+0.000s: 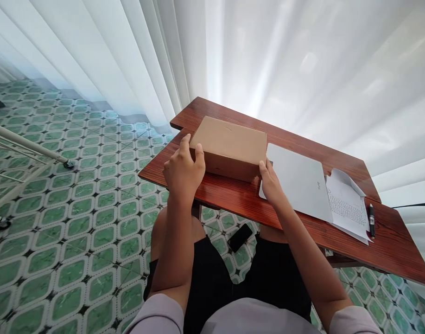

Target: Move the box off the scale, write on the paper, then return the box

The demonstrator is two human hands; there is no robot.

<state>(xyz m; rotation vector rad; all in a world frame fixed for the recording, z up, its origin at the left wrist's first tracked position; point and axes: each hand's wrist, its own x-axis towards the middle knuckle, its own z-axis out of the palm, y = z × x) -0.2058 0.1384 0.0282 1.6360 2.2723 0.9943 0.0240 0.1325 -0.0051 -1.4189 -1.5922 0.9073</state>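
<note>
A closed brown cardboard box (pixel 233 139) is on the left part of the dark red wooden table (pixel 229 192). My left hand (pixel 185 167) grips its left end, with the thumb at the near top corner and the fingers along the side. At the right end, my right hand (pixel 270 183) has its thumb on the near corner; its other fingers are partly hidden behind the box. Just right of the box lies a closed silver laptop (pixel 299 181), close to my right hand.
Handwritten paper sheets (pixel 347 204) and a black pen (pixel 371 220) lie right of the laptop. A black phone (pixel 240 237) is on the tiled floor between my legs. White curtains (pixel 268 55) hang behind the table. A white wheeled rack (pixel 28 171) stands at left.
</note>
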